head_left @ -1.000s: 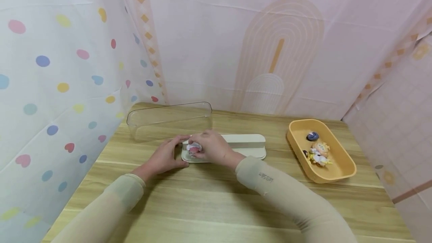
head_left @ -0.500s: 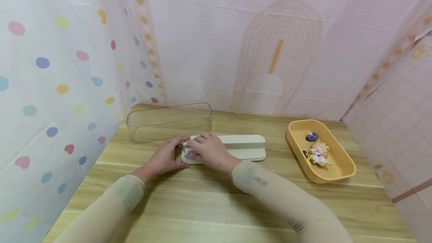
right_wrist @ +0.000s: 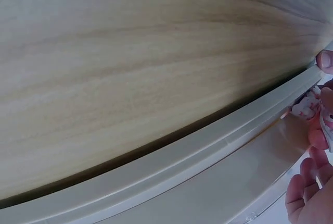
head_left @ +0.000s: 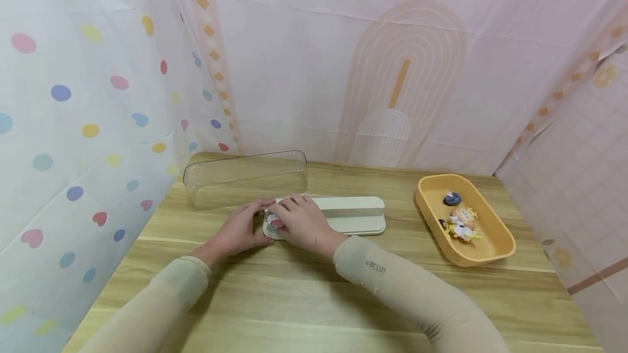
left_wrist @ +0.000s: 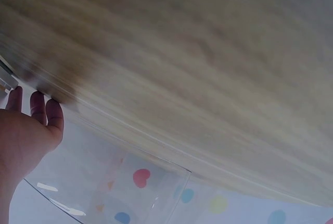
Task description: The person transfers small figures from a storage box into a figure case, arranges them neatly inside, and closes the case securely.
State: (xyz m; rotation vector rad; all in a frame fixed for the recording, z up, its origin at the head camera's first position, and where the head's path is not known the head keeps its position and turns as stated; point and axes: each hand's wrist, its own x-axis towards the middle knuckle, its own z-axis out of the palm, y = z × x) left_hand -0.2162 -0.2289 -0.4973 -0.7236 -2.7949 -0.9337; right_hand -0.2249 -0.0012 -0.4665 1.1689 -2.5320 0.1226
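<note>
A cream two-step display base (head_left: 355, 224) lies on the wooden table. My left hand (head_left: 239, 227) holds its left end, thumb at the front corner and fingers at the back. My right hand (head_left: 305, 225) grips a small pink-and-white figurine (head_left: 276, 222) low over that same end. In the right wrist view the figurine (right_wrist: 306, 107) shows at the right edge, at the base's step, partly hidden by the fingers. The left wrist view catches my left hand (left_wrist: 28, 135) with fingertips at the base's end.
Behind my left hand stands a clear plastic cover (head_left: 245, 181) with a dark rim. To the right, a yellow tray (head_left: 493, 244) contains a blond-haired figurine (head_left: 463, 225) and a dark blue one (head_left: 452, 199). Patterned curtains (head_left: 294, 70) close off the back and sides.
My right hand has shifted slightly left and lowered the figurine toward the base's left end, its fingers now covering more of it. The left hand keeps its place.
</note>
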